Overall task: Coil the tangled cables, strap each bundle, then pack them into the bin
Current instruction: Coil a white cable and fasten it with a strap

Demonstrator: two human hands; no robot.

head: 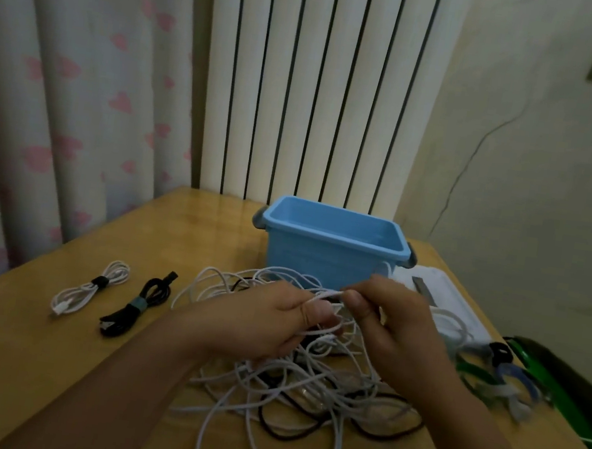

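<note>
Nearest the camera, a loose heap of thin round cables, mostly white with a few black strands looping through, sprawls on the smooth, glossy wooden desk. Just above the heap both hands meet. The left hand curls its fingers round several white strands and clamps them under the thumb; the right hand pinches a single white cable between thumb and forefinger. That strand runs straight across the narrow gap between the two grips, so both are closed on cable.

Well to the left of the grip lie two finished bundles, apart from the heap: a black coil cinched with a pale teal strap, and beyond it a white coil bound with a dark strap, both long and narrow.

To the right of the grip, near the desk edge, is a jumble of flat straps in green, blue, grey and black.

Behind the grip stands the bin, a light blue rectangular plastic tub with rounded corners and grey handles at each end; nothing shows in the part of its inside that is visible. Just beside its right end lies a flat white lid.

Farthest back rise a ribbed white radiator and a curtain with pink patches.
</note>
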